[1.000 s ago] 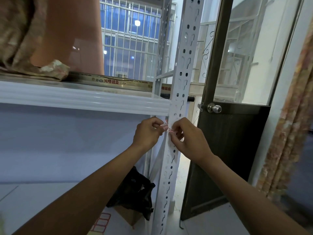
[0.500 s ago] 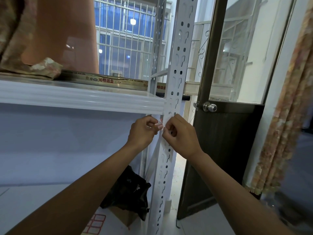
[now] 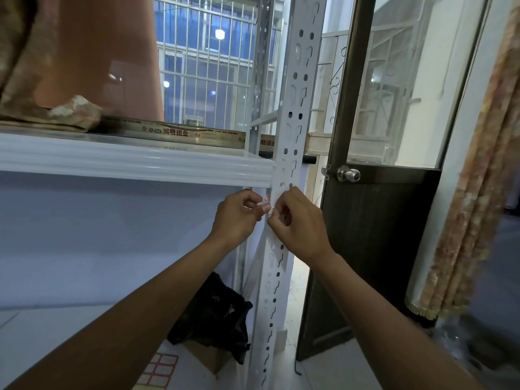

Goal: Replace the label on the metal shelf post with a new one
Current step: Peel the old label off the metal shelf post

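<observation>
The white perforated metal shelf post [image 3: 292, 108] runs up the middle of the head view. Just below the white shelf edge [image 3: 135, 164], both hands meet at the post. My left hand [image 3: 237, 218] pinches a small white label with red marks [image 3: 266, 202] between thumb and forefinger at the post's left edge. My right hand [image 3: 299, 225] has its fingers curled against the post front beside the label; its fingertips hide the spot beneath. I cannot tell how much of the label sticks to the post.
A sheet of red-bordered labels [image 3: 159, 371] lies on the lower shelf beside a black bag [image 3: 216, 313] and a cardboard box. A dark door with a round knob [image 3: 349, 174] stands right of the post. A curtain [image 3: 478, 192] hangs far right.
Both hands stay pinched at the same spot on the post. The view has drifted slightly right, so the post and hands sit a little further left in the frame.
</observation>
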